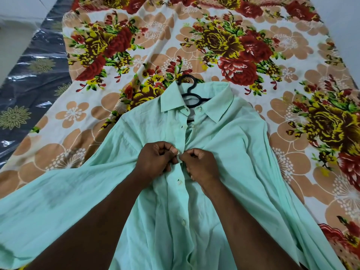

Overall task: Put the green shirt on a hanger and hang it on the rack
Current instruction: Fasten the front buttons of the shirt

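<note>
The green shirt (224,137) lies face up on a flowered bedsheet, sleeves spread to both sides. A black hanger (191,94) sits inside it, its hook sticking out past the collar. My left hand (155,160) and my right hand (200,164) meet at the shirt's front placket, mid-chest. Both pinch the fabric edges around a small white button (177,152) held at my left fingertips. Two more buttons show lower on the placket. The rack is not in view.
The flowered bedsheet (253,45) covers most of the bed. A dark mattress in clear plastic wrap (29,90) shows along the left edge. A pale wall or floor lies beyond at the upper left.
</note>
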